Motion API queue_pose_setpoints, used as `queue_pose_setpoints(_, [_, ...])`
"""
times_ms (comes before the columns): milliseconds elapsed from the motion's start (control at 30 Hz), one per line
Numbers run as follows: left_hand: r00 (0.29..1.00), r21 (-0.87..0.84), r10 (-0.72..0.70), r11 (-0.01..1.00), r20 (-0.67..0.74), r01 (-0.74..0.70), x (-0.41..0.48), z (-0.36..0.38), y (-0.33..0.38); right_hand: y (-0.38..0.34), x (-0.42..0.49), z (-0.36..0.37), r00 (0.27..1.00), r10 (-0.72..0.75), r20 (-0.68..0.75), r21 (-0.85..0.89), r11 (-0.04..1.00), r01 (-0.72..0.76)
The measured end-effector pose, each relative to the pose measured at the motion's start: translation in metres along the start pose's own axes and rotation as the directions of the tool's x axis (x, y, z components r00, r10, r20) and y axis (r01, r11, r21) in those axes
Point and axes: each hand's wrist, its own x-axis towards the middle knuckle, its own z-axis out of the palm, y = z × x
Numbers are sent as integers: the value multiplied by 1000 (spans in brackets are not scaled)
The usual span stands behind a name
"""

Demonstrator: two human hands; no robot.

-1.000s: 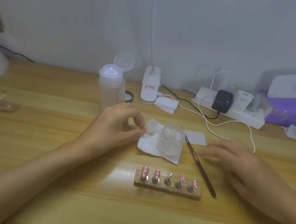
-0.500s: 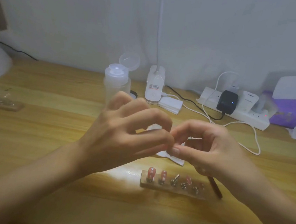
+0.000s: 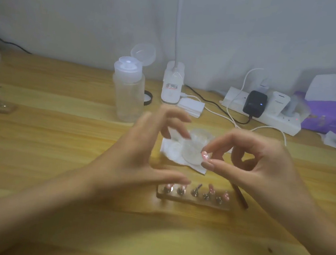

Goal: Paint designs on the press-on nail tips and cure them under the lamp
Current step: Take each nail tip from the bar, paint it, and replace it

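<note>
One nail tip [image 3: 205, 156] pinched in right fingers [image 3: 219, 166], left fingers [image 3: 169, 178] spread empty, blocking holder [image 3: 196, 200]

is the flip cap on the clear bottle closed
No, the flip cap stands hinged open above the top of the clear bottle.

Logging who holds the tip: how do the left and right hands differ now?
The right hand pinches a pink nail tip between thumb and forefinger; the left hand holds nothing. The right hand curls; the left hand is spread open. Both are bare, near the nail stand.
</note>
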Motion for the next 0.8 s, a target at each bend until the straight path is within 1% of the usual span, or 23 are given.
queue_pose_setpoints(33, [997, -60, -58, 996, 57, 61, -4, 5, 0, 1, -5, 0, 1000, -7, -6, -56, 998, 7])
queue_pose_setpoints(100, [985, -89, -107, 989, 136, 120, -10, 17, 1, 1, -15, 3, 999, -26, -19, -206, 978, 21])
queue_pose_setpoints(167, [977, -103, -133, 983, 166, 151, -10, 26, 5, 1, -23, 8, 999, -40, -24, -357, 934, 29])
queue_pose_setpoints(267, [965, -178, -186, 959, 183, 219, -9, 35, 8, 1, -30, 16, 999, -28, -37, -462, 887, 8])
queue_pose_setpoints(400, [956, -213, -231, 940, 181, 268, -7, 40, 10, 1, -32, 22, 998, -34, -55, -504, 864, 2])
queue_pose_setpoints(533, [958, -231, -233, 935, 167, 268, -5, 44, 12, 0, -31, 23, 998, -30, -64, -498, 867, -5])
queue_pose_setpoints(800, [962, -229, -242, 936, 126, 266, -6, 45, 12, 1, -30, 24, 999, -30, -41, -542, 840, 3])
